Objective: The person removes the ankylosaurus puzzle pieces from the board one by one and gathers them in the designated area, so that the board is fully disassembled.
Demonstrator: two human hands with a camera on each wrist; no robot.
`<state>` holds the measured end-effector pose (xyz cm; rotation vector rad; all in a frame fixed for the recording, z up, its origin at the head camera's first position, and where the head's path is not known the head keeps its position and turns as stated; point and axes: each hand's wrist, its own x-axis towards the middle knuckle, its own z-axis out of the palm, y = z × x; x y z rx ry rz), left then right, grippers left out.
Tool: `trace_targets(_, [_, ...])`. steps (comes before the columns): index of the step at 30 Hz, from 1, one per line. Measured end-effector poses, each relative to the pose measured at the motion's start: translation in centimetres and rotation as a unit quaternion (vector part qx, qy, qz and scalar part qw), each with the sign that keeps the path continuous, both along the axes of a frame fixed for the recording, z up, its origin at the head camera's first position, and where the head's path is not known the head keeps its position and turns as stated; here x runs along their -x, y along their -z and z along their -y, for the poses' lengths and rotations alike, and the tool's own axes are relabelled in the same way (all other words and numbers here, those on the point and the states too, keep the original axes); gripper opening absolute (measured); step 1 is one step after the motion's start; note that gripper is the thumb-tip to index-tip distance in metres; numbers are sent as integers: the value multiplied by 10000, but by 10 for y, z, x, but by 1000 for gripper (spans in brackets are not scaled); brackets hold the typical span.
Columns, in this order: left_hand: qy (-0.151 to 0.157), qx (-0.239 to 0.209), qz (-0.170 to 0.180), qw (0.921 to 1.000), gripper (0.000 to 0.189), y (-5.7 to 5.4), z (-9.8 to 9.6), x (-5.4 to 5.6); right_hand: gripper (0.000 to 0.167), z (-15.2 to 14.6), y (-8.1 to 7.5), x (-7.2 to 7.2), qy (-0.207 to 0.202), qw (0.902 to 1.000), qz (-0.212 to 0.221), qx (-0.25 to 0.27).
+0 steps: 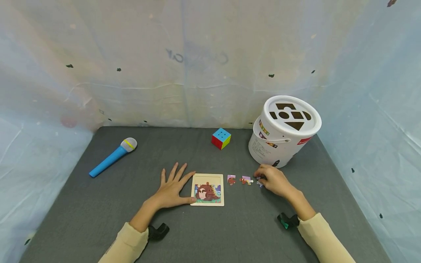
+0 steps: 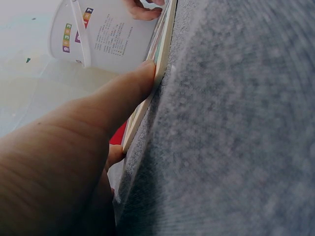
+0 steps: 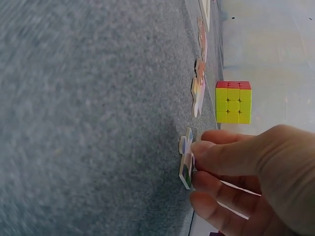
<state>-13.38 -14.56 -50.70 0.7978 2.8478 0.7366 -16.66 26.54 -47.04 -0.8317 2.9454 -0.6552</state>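
Note:
A square wooden puzzle board (image 1: 207, 176) lies on the dark table, a brown dinosaur picture partly filled in at its lower part. My left hand (image 1: 172, 190) spreads its fingers along the board's left side. Its thumb touches the lower left edge, and the index finger reaches the upper left corner. To the right of the board are two loose puzzle pieces, one brown and purple (image 1: 231, 179) and one with a white knob (image 1: 246, 180). My right hand (image 1: 274, 180) pinches a third puzzle piece (image 3: 186, 157) at table level, its fingers curled and partly covering it.
A white bucket (image 1: 263, 149) with shape holes in its lid stands just behind my right hand. Behind the board sits a colored puzzle cube (image 1: 221, 138). A blue toy microphone (image 1: 112, 159) lies at the left. Pale sheeting (image 1: 210, 98) surrounds the table.

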Motion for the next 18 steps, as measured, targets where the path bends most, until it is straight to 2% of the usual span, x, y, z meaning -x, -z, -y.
trace_targets(4, [0, -44, 14, 10000, 95, 0, 0, 0, 23, 1, 0, -1, -21, 10000, -40, 10])
trace_targets(8, [24, -67, 0, 10000, 94, 1, 0, 1, 22, 12, -4, -3, -128, 9989, -452, -74])
trace_targets(10, [29, -62, -11, 10000, 94, 1, 0, 1, 20, 24, -6, -4, -238, 9973, -689, 47])
trace_targets(12, [22, -51, -15, 10000, 95, 1, 0, 1, 19, 41, -8, -4, -470, 9957, -665, 436])
trace_targets(15, [6, -15, -31, 10000, 95, 0, 0, 1, 19, 75, -11, -4, -964, 9878, -15, 1226])
trace_targets(18, [3, -16, -31, 10000, 95, -1, 0, 0, 23, 111, -12, -5, -1370, 9682, 932, 1873])
